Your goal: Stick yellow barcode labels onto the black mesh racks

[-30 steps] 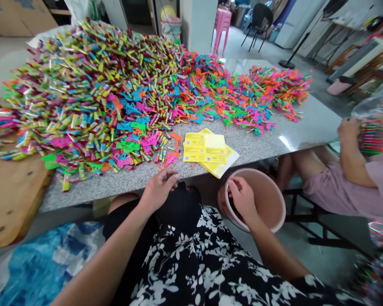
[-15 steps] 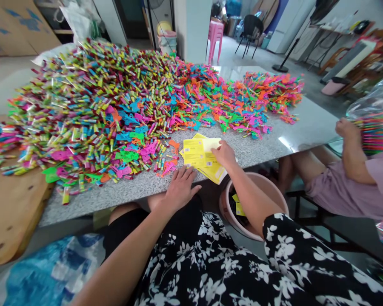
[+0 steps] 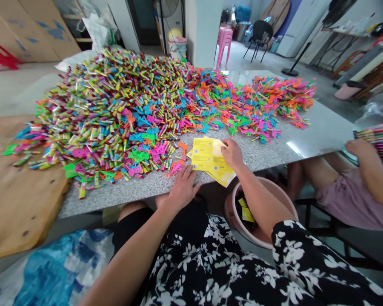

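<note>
Yellow sheets (image 3: 202,154) lie overlapped at the desk's (image 3: 325,123) front edge. Left hand (image 3: 182,189): fingers extended, slightly spread, tips at the lower-left corner; contact cannot be confirmed. Right hand (image 3: 232,154): fingers bent, touching the top sheet's right side; pinch cannot be determined.

Head camera: single view, forward and down

Wide view, worn at head height. Looks down over the wearer's floral garment (image 3: 230,265), nearest, along the lower edge; left hand (image 3: 184,187) and right hand (image 3: 232,154) fall near mid-frame, at close range. Faces across the granite tabletop (image 3: 325,127); pink stools (image 3: 224,42) and black chair (image 3: 262,33) stand far off, toward the upper edge.
</note>
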`<state>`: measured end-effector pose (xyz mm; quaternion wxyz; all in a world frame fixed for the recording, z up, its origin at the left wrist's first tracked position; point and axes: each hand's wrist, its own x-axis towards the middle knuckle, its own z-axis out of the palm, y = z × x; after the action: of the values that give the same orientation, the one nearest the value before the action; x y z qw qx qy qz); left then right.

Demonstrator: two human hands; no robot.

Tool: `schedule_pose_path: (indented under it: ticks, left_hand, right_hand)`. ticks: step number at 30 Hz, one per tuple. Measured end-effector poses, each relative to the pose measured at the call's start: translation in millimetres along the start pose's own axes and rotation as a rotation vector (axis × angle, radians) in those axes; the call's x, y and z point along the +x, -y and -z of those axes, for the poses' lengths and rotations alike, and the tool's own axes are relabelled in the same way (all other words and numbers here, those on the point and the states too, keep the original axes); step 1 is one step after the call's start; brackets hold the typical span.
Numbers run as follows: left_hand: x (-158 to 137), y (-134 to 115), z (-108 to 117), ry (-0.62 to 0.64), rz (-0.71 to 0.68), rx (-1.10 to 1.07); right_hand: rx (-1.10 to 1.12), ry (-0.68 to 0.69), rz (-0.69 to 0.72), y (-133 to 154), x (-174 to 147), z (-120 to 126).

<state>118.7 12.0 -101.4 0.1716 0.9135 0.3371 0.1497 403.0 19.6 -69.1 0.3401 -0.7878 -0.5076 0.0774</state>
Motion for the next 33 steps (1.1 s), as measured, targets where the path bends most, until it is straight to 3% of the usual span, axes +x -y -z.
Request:
schedule_pose_path:
  ticks: [4,6,8,11,13,15,17,18,20,22,28,33]
  left_hand:
    - [4.7,0.2,19.2,-0.27,-0.018,-0.068]
    - [9.8,-5.0,42.0,-0.465,-0.044,-0.071]
    - [15.7,-12.9,70.1,-0.583,-0.071,-0.068]
    - [22.1,-25.5,107.2,-0.522,-0.081,-0.122]
    - [22.0,-31.3,118.9,-0.336,-0.019,-0.252]
    - [17.9,-33.3,117.3,-0.051,0.134,-0.499]
    - [10.3,-31.7,106.2,0.164,0.343,-0.848]
    - [5.5,-29.9,99.1,0.2,0.438,-1.031]
    - [-5.5,-25.3,85.9,0.124,0.574,-1.343]
    - [-17.7,-20.1,77.3,0.031,0.647,-1.523]
    - [-50.6,-10.8,73.0,-0.022,0.762,-1.674]
    - [-60.5,-14.3,73.4,-0.057,0.834,-1.694]
  right_hand:
    - [0.167,0.073,0.121,18.6,0.2,41.9]
    - [0.309,0.221,0.199,31.1,0.1,64.1]
    - [0.42,0.404,0.236,45.7,-1.1,82.6]
    - [0.452,0.621,0.236,68.9,-5.1,97.7]
    - [0.422,0.676,0.288,83.0,-9.0,97.8]
    - [0.378,0.622,0.401,94.3,-14.5,90.8]
    - [0.324,0.421,0.513,101.4,-23.5,78.9]
    - [0.285,0.285,0.54,103.2,-29.9,71.8]
    - [0.212,0.029,0.529,103.2,-47.4,56.0]
    - [0.195,-0.096,0.489,99.8,-70.3,38.5]
    - [0.273,0.05,0.453,91.7,-136.0,-13.6]
    - [0.326,0.051,0.419,92.5,-149.0,-28.8]
